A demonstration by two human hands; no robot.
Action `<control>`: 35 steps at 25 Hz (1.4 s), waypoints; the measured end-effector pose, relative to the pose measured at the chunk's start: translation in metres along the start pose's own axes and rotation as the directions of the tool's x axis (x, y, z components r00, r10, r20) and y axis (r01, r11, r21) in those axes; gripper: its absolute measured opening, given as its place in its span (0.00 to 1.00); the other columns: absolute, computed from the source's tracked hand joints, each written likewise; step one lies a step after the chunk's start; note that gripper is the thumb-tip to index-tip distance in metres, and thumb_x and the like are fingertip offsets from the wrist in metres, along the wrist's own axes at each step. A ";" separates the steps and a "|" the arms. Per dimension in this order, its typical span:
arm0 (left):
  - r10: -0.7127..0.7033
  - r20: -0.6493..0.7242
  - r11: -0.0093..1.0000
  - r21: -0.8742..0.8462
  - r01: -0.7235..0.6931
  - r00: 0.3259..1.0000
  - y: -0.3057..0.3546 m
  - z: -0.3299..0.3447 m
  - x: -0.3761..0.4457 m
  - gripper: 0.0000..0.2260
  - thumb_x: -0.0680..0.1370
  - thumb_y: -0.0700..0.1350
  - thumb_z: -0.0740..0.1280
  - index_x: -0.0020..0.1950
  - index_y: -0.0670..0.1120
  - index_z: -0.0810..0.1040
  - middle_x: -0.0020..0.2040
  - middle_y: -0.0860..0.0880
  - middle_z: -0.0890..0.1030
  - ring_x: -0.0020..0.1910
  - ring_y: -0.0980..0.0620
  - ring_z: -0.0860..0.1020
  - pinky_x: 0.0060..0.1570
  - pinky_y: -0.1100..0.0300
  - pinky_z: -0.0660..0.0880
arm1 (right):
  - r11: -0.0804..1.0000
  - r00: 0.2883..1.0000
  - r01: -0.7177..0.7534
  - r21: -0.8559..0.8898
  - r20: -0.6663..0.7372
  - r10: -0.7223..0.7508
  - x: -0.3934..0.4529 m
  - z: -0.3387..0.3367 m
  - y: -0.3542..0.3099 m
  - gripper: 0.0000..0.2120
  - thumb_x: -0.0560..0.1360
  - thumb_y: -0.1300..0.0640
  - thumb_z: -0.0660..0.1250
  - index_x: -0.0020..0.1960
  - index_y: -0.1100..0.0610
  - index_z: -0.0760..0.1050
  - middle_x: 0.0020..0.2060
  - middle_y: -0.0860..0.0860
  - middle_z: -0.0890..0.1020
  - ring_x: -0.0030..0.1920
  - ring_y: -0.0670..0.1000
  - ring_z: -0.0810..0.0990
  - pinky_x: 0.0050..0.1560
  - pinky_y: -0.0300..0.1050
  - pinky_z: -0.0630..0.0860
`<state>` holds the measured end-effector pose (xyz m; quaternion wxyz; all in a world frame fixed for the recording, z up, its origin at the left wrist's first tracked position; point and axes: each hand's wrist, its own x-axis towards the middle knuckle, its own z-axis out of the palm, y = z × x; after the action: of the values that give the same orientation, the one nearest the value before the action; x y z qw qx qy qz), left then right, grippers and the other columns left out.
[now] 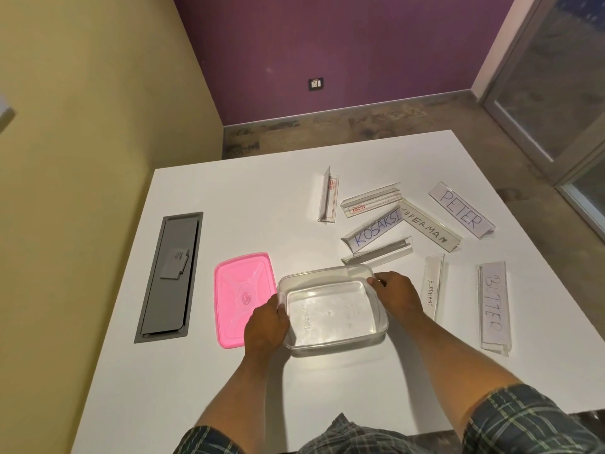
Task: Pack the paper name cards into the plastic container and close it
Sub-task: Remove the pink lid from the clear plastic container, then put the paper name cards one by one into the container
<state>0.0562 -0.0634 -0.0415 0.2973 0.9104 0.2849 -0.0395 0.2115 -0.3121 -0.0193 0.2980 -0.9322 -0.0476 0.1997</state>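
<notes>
A clear plastic container (330, 312) sits open and empty on the white table (229, 198). My left hand (265, 322) grips its left rim and my right hand (397, 294) grips its right rim. Its pink lid (237, 290) lies flat just to the left, partly under my left hand. Several name cards in clear holders lie scattered to the right: KOSAKSI (375, 231), SUPERMAN (425, 226), PETER (461, 209), ELEPHANT (432, 286) and BUTTER (493, 306). Three holders show no name, one of them (376, 252) just behind the container.
A grey recessed cable hatch (170, 276) is set into the table at the left. The table's far edge meets a tiled floor; a yellow wall runs along the left side. A glass door stands at the far right.
</notes>
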 end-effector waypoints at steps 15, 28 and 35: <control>0.339 -0.212 0.934 0.193 -0.301 0.917 0.082 -0.007 0.043 0.10 0.81 0.46 0.63 0.43 0.45 0.78 0.39 0.48 0.78 0.38 0.46 0.77 0.39 0.50 0.74 | 0.991 0.972 0.023 -0.134 -0.227 -0.053 0.018 -0.023 0.006 0.14 0.81 0.46 0.61 0.45 0.51 0.79 0.42 0.48 0.84 0.44 0.57 0.82 0.40 0.45 0.75; -0.111 0.185 0.944 0.326 0.045 0.977 0.183 0.063 0.142 0.17 0.75 0.62 0.66 0.52 0.50 0.79 0.52 0.49 0.83 0.53 0.45 0.82 0.59 0.48 0.65 | 0.924 0.932 -0.294 0.245 -0.139 0.334 0.111 -0.038 0.013 0.19 0.76 0.50 0.73 0.60 0.62 0.80 0.51 0.59 0.84 0.49 0.59 0.84 0.51 0.51 0.80; -0.163 0.318 0.960 0.272 0.075 0.934 0.192 0.086 0.163 0.21 0.74 0.62 0.67 0.60 0.49 0.78 0.56 0.50 0.82 0.58 0.46 0.80 0.62 0.48 0.65 | 0.951 0.946 -0.308 -0.011 -0.112 0.304 0.156 -0.042 0.032 0.24 0.79 0.47 0.67 0.71 0.57 0.73 0.67 0.58 0.77 0.66 0.60 0.76 0.63 0.53 0.74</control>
<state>0.3050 -0.1578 -0.0519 0.2191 0.9017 0.2771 -0.2492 0.3705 -0.3288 -0.0602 0.2523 -0.9419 0.1111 0.1917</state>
